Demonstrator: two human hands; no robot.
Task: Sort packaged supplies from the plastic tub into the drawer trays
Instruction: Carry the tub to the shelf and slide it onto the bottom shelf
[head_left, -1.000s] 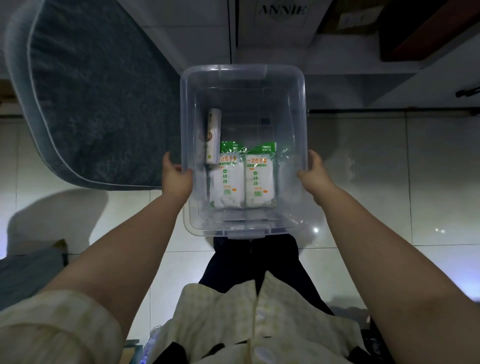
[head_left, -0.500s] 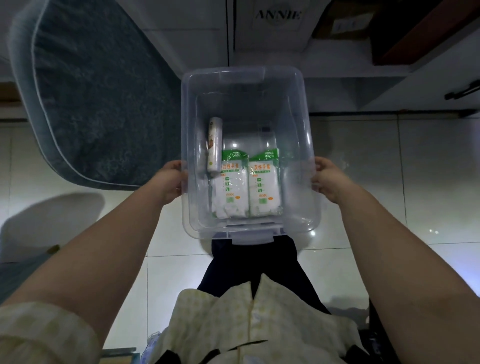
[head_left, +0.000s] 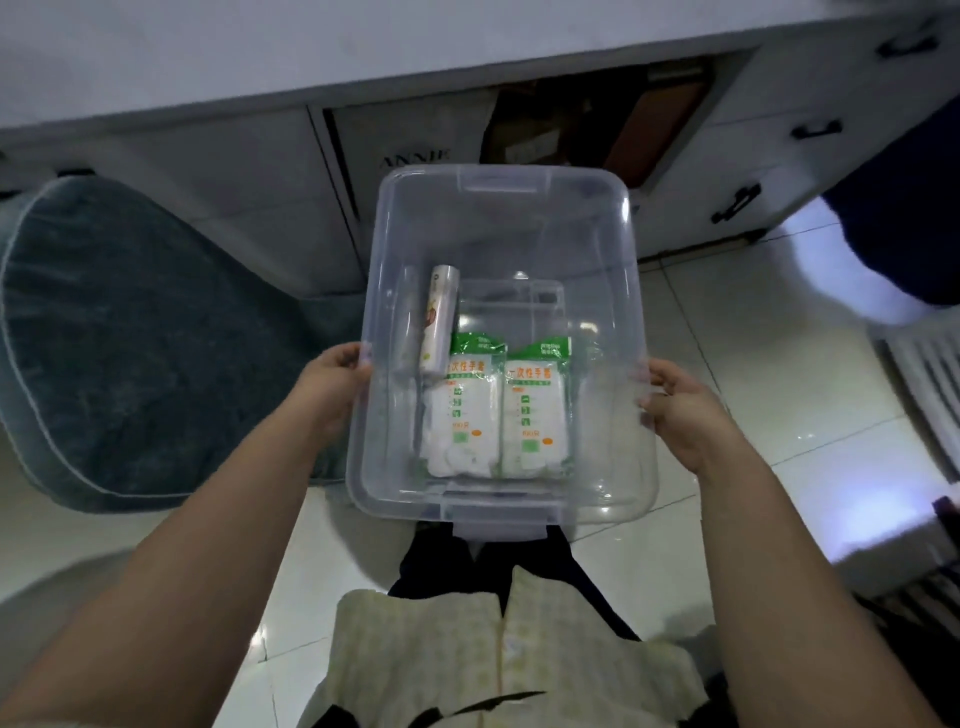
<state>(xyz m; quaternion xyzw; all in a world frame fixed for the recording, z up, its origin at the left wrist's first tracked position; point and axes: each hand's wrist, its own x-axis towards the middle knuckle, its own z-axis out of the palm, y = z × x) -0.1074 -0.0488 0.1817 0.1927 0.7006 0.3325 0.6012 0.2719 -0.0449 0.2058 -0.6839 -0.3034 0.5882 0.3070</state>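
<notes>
The left hand (head_left: 332, 382) and right hand (head_left: 675, 400) each grip a long side rim of the clear plastic tub (head_left: 597, 291), carried above the tiled floor (head_left: 779, 364). Best kept level, so two glove packets (head_left: 496, 410) and a roll (head_left: 440, 325) stay put. Left lies a grey cushion (head_left: 130, 338); ahead, white cabinets (head_left: 249, 171) leave little room. No drawer trays show.

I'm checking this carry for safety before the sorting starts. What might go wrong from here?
The plastic tub is held only by the left hand and right hand at its side rims, so it might tip or slip. The loose roll and two glove packs could slide inside. The dark cushion lies close beside the feet, a possible trip hazard.
</notes>
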